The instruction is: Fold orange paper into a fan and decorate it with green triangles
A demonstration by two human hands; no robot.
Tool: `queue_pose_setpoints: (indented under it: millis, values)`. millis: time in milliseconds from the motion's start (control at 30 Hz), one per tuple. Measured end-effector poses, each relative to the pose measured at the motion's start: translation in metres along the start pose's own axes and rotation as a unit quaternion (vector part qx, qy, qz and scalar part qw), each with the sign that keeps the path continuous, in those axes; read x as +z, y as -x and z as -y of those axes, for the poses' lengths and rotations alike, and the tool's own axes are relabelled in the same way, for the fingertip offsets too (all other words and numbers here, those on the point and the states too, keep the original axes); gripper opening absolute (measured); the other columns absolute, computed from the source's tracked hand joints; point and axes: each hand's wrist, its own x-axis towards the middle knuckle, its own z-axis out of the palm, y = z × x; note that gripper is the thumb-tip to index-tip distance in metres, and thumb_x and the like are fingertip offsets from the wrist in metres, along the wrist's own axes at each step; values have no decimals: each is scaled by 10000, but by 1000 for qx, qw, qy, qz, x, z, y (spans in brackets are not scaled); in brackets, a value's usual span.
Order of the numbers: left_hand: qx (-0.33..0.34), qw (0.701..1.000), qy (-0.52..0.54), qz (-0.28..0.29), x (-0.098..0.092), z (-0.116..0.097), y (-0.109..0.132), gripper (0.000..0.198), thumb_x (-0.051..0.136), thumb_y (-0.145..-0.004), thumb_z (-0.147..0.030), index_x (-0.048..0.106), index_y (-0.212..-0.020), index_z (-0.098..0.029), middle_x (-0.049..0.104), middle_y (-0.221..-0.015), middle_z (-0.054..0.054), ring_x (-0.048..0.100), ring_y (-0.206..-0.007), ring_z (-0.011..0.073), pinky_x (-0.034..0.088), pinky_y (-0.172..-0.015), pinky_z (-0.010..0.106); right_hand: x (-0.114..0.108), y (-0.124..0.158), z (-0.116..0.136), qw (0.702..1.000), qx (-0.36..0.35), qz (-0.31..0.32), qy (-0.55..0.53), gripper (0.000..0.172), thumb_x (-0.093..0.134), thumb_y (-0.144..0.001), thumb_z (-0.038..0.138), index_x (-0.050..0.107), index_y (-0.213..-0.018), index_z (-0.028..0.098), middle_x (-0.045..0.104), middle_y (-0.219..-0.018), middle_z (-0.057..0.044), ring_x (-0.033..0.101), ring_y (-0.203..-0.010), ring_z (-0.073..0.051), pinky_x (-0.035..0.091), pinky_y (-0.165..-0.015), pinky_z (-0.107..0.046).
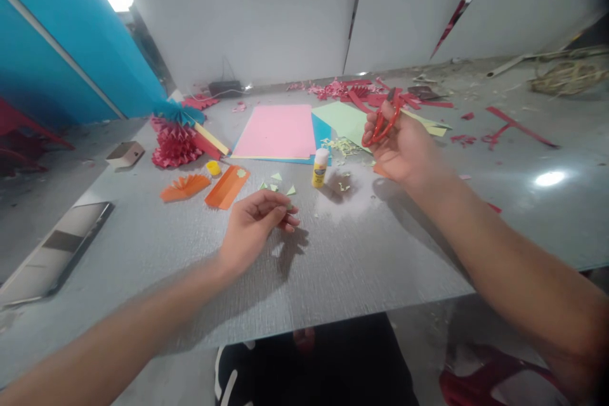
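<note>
My right hand [402, 143] is raised over the right side of the table, closed round scissors [384, 125] with red-orange handles, their blades pointing away from me. In the middle, my left hand [264, 219] hovers above the tabletop with thumb and fingers pinched on a small green paper piece [289, 206], mostly hidden by the fingertips. Just beyond it lie several light green paper bits [275, 188]. A glue stick [320, 168] with a white cap stands upright between the two hands. Left of them are a folded orange paper strip [227, 187] and an orange paper fan [185, 188].
Pink paper [280, 130] and green paper [345, 119] lie farther back. Pleated red paper [176, 143] sits at the left, near a yellow cap [213, 168] and a small box [125, 154]. A phone [59, 250] rests near the left edge. Red scraps [342, 89] litter the back.
</note>
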Motion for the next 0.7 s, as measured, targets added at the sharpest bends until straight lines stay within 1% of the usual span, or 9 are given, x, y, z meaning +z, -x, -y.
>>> queue_pose_setpoints:
  millis: [100,267,400,500,567,633,700]
  values:
    - [-8,1000,1,6,0,0,0,171,785,-845,-265,713,-933,-137,789,-893,86,768,-755,186,627,-675,300,3,3,1,1000,5,12,-11,246,637,-1003,215,640,-757,213,699,-809,17,601,-698,-90,521,-683,-223]
    - [-28,999,11,13,0,2,0,281,856,-790,-267,722,-992,-126,796,-934,97,776,-779,190,635,-713,303,5,5,-2,1000,4,4,-26,193,659,-997,260,630,-810,223,720,-817,18,611,-681,-102,538,-705,-252]
    - [-33,999,7,19,-1,4,-1,313,832,-844,-365,735,-1020,-125,789,-916,105,780,-772,205,639,-706,324,5,9,-1,1000,17,2,-26,169,765,-918,295,637,-831,227,754,-887,6,639,-702,-122,568,-766,-302]
    - [-32,999,3,20,-1,6,-2,316,792,-884,-431,751,-972,-131,773,-875,99,759,-716,187,613,-637,298,8,19,3,1000,21,15,-6,120,730,-938,281,659,-853,236,753,-908,18,637,-702,-111,561,-747,-281]
    - [-29,999,-8,20,-2,7,-3,308,777,-894,-441,758,-905,-134,758,-832,87,726,-668,161,574,-580,265,11,28,5,999,20,27,-4,134,668,-971,247,665,-838,232,740,-887,17,623,-689,-102,550,-712,-259]
    - [-26,999,-18,17,-2,6,-2,304,769,-899,-437,758,-857,-136,743,-790,72,695,-633,141,539,-547,242,15,37,5,999,2,46,-12,140,668,-947,192,669,-811,226,733,-879,9,620,-692,-101,551,-711,-262]
    - [-26,999,-17,14,-2,6,-2,300,767,-898,-434,756,-859,-137,735,-768,63,687,-622,136,525,-540,233,17,46,5,996,-36,79,-16,115,715,-889,149,687,-808,225,735,-908,5,633,-718,-104,563,-735,-275]
